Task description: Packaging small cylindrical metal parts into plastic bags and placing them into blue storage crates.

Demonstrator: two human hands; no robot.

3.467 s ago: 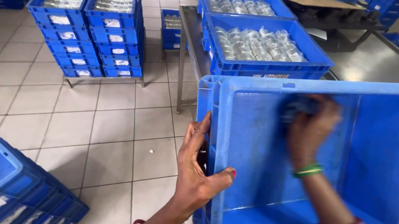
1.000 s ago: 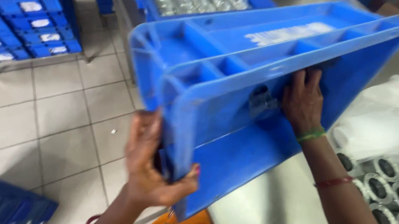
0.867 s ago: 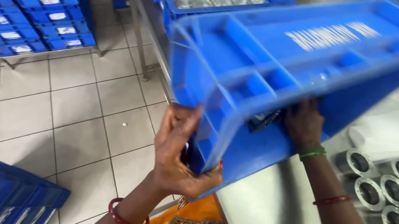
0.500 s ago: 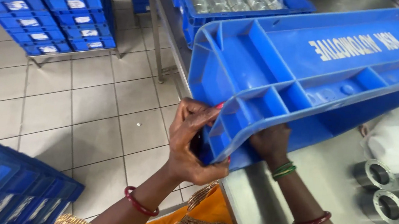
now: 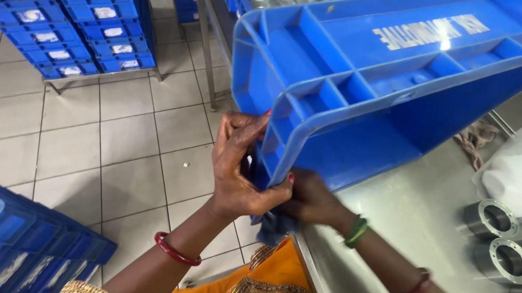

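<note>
I am turning over the big blue plastic crate [image 5: 407,71], its ribbed underside up, on the steel desk [image 5: 406,248]; my left hand [image 5: 239,164] is closed on its near corner; my right hand [image 5: 314,198] grips the lower rim, a dark blue cloth [image 5: 272,223] bunched beneath it; next, I judge, calls for a firm hold while tilting; beyond the crate, metal rings [image 5: 506,240] lie clear.

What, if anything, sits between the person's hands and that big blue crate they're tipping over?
Nothing visible does. The left hand already grips the near corner of the upturned blue plastic crate, and the right hand touches the rim beside it, on the edge of the steel table. A dark cloth hangs just beneath the hands.
</note>
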